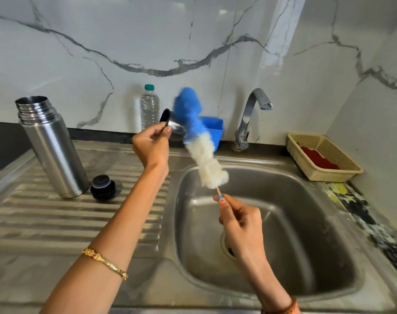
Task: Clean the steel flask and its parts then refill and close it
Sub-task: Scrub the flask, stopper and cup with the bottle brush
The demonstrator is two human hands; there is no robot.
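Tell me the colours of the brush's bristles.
Blue at the tip, cream-white nearer the handle, on the brush; head view.

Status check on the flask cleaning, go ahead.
Left hand holds cup lid; right hand holds brush against it. Flask open, upright on drainboard, stopper beside. Nothing in the way.

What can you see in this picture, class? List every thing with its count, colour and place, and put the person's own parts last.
steel flask: one, silver, open, on the draining board.
stopper: one, black, beside the flask.
cup lid: one, steel and black, in the left hand.
bottle brush: one, blue and white, over the sink.
water bottle: one, clear, green cap, by the wall.
blue holder: one, behind the brush.
tap: one, chrome.
basket: one, cream, right of the tap.
sink: one, steel.
left hand: holds the cup lid.
right hand: holds the brush.
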